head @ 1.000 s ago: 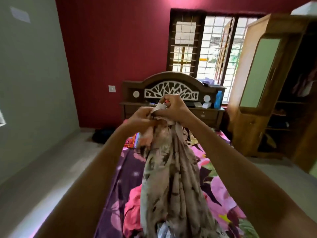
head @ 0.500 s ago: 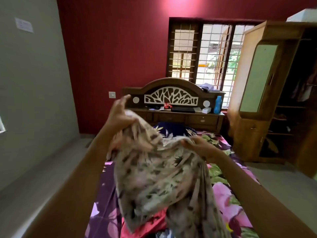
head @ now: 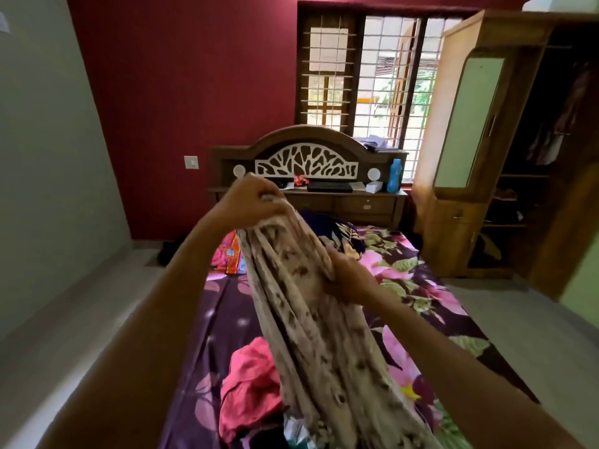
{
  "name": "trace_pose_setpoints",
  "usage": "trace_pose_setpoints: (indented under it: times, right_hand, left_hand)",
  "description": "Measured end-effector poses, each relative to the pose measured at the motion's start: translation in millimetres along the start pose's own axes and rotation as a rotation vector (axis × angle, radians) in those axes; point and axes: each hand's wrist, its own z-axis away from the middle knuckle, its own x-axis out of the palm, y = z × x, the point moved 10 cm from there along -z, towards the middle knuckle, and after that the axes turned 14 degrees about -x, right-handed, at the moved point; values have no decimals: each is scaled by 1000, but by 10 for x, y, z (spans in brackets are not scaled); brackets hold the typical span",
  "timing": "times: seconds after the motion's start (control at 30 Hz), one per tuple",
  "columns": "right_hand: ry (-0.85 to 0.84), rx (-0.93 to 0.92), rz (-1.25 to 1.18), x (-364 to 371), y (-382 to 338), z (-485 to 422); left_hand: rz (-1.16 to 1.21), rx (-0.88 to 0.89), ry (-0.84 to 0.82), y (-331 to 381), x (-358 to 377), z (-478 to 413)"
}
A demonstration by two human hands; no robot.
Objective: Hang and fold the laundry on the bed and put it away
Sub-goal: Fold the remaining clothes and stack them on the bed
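Left hand [head: 251,205], right hand [head: 351,281] grip cloth [head: 304,322] over pink garment [head: 251,387]

text: none legible; sheet on grey wall [head: 2,22]: too blurred to read; labels, numbers: none

The printed garment [head: 311,319] is a thin, soft cloth with a matt surface, and it hangs in many folds. The bed sheet [head: 424,286] is a smooth cloth with a light sheen. The headboard [head: 308,137] and the wardrobe [head: 453,228] are polished brown wood. The blue bottle [head: 394,175] looks like glossy plastic.
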Motion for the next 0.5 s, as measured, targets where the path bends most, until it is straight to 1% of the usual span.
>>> trace_pose_setpoints:
  times: [0.07,0.13,0.2,0.27,0.33,0.37,0.4,0.43,0.47,0.5]
  right_hand:
    - [58,193,71,150,499,342]
    - [83,363,78,170,854,571]
    - [125,412,1,50,1002,617]
    - [171,352,-236,-140,859,479]
    - [237,269,-428,-440,538,252]
    - [264,225,-457,-609,361,104]
    - [268,164,-431,-760,148,-64]
    - [246,95,-353,-871,-73,-240]
    - [191,34,-252,-900,-284,-394]
    - [119,-13,-161,-859,-465,-521]
  left_hand:
    - [87,-7,164,-23,-277,-27]
    - [100,-28,291,-103,-475,-40]
    - [79,-74,353,-266,-575,-52]
    - [-6,-158,382,-517,-582,-41]
    - [-32,-217,315,-722,-411,-19]
    - [22,-211,226,-734,-230,-2]
    - [100,-200,103,-680,10,24]
    - [174,-196,-47,-595,296,58]
    - [195,-189,-176,-500,577,107]
    - [171,-161,-251,-422,802,149]
